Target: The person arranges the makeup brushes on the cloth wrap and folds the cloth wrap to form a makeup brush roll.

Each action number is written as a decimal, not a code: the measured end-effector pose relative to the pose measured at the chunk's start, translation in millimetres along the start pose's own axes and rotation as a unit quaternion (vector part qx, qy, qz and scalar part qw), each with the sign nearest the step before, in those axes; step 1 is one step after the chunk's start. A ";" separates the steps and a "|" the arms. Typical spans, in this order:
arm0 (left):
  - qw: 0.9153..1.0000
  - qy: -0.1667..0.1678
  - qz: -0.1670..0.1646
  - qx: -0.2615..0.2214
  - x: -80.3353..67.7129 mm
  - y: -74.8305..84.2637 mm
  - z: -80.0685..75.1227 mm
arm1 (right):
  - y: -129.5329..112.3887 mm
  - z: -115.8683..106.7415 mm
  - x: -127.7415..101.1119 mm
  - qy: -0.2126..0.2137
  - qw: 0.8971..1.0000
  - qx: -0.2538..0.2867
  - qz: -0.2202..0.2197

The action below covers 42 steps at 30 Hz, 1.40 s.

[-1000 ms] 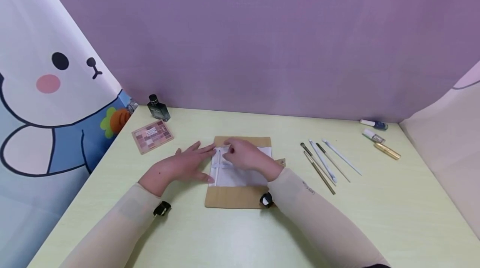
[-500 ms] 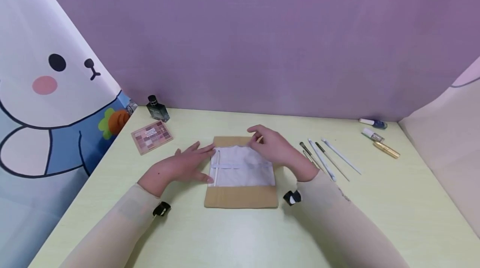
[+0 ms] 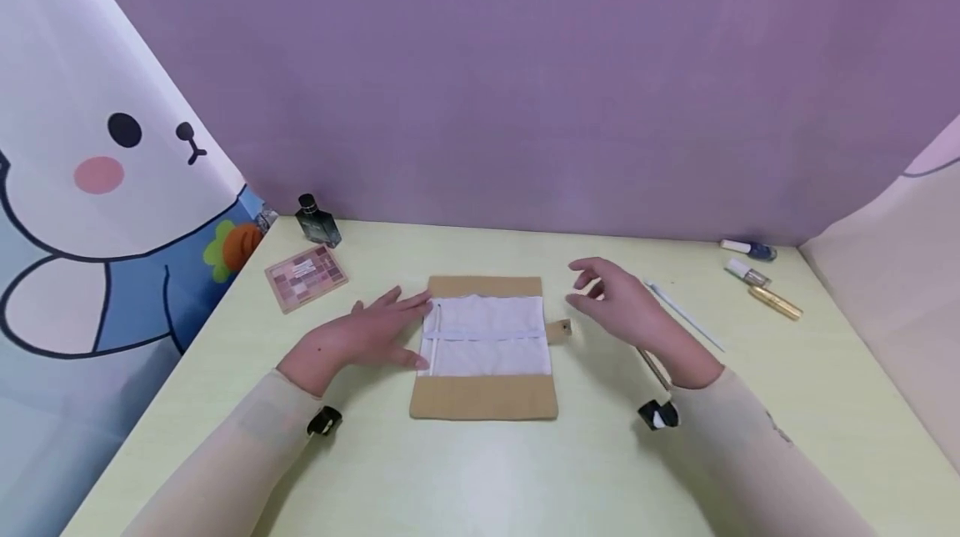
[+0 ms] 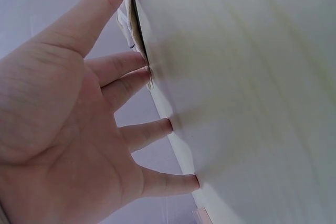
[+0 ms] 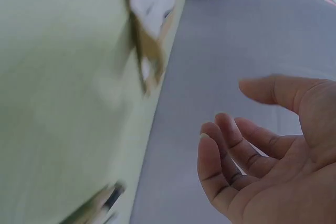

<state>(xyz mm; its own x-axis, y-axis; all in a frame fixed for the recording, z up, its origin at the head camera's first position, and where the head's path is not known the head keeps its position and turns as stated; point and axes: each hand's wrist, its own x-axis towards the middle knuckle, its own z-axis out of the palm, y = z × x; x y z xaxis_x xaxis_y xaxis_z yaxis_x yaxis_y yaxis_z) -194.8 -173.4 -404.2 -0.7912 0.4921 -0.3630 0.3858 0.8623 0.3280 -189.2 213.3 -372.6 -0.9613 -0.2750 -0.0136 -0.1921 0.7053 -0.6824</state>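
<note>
A tan brush roll lies flat on the pale green table, with a white pocket panel across its middle and a small strap tab at its right edge. My left hand lies flat with straight fingers pressing the roll's left edge, where a white brush sits in the pocket. In the left wrist view the fingertips touch the roll's edge. My right hand hovers above the table right of the roll, fingers loosely curled and holding nothing; it hides part of the loose brushes.
An eyeshadow palette and a dark perfume bottle sit at the back left. Small bottles and a gold tube lie at the back right. Purple backdrop behind, a cartoon rabbit cloth on the left.
My right hand has left the white pocket panel and moved right, off the roll, now above the loose brushes. The left hand has stayed pressed on the roll's left edge.
</note>
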 end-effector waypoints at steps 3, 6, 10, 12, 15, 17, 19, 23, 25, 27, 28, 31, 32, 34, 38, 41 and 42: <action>1.000 0.001 0.000 0.002 0.0 0.0 0.0 | 13.6 -7.5 -8.0 -0.002 1.000 0.002 0.013; 1.000 0.000 0.000 0.003 0.8 -0.7 0.4 | 27.7 -13.6 -14.8 -0.007 1.000 0.006 0.024; 1.000 -0.003 -0.001 0.001 1.6 -1.5 1.0 | 45.9 -17.6 -21.9 -0.014 0.999 0.004 0.040; 1.000 -0.004 -0.001 -0.001 1.7 -1.7 1.2 | 52.9 -19.0 -25.1 -0.020 0.999 0.002 0.048; 1.000 -0.004 -0.001 -0.003 2.0 -1.8 1.8 | 61.4 -20.2 -29.3 -0.029 0.998 -0.002 0.051; 1.000 -0.003 0.000 -0.003 2.5 -2.0 2.5 | 65.6 -20.3 -31.3 -0.035 0.998 -0.005 0.050; 1.000 -0.003 0.000 -0.003 2.9 -2.2 3.4 | 68.1 -20.0 -32.8 -0.040 0.998 -0.008 0.049; 1.000 -0.002 -0.002 -0.003 3.6 -2.5 4.5 | 69.8 -19.0 -33.7 -0.046 0.998 -0.011 0.039; 1.000 -0.002 -0.003 -0.001 3.6 -2.3 4.6 | 70.0 -18.4 -33.6 -0.050 0.998 -0.009 0.036; 1.000 -0.003 -0.004 -0.002 3.6 -1.7 4.4 | 70.6 -17.3 -33.1 -0.055 0.998 -0.010 0.036; 1.000 -0.003 -0.004 -0.003 3.5 -1.3 4.2 | 70.4 -16.9 -33.0 -0.058 0.998 -0.010 0.037; 1.000 -0.003 -0.003 -0.005 3.3 -0.1 3.9 | 70.9 -15.2 -32.3 -0.066 0.997 -0.021 0.036; 1.000 -0.004 -0.003 -0.006 3.2 0.1 3.8 | 70.6 -14.8 -32.2 -0.067 0.997 -0.026 0.036; 1.000 -0.003 -0.004 -0.004 2.8 0.2 3.7 | 69.6 -14.2 -32.0 -0.070 0.996 -0.035 0.036; 1.000 -0.002 -0.005 0.001 1.9 -0.6 4.0 | 67.2 -12.9 -31.7 -0.073 0.995 -0.048 0.040; 1.000 -0.002 -0.005 0.002 1.3 -1.1 4.2 | 66.1 -11.0 -31.6 -0.072 0.995 -0.058 0.041; 1.000 -0.002 -0.006 0.001 1.0 -1.2 4.3 | 65.9 -10.4 -31.4 -0.071 0.995 -0.063 0.041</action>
<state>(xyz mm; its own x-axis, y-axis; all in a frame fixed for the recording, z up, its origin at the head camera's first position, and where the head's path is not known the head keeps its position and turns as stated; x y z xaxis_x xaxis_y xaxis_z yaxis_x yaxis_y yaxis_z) -194.1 -173.4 -408.7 -0.7939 0.4824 -0.3701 0.3777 0.8683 0.3214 -173.7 275.2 -409.5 -0.9392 -0.2961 -0.1741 -0.1460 0.8030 -0.5779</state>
